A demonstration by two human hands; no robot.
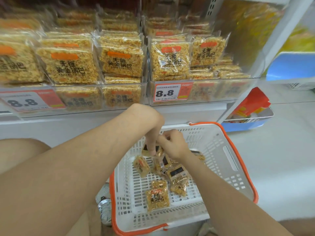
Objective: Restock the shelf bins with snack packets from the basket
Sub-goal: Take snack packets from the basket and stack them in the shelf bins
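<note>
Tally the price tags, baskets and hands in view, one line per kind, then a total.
Price tags: 2
Basket: 1
Hands: 2, the left hand and the right hand
Total: 5

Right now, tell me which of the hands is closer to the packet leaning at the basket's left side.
Left. The left hand hangs just above that packet; the right hand is farther right, over the middle pile.
</note>
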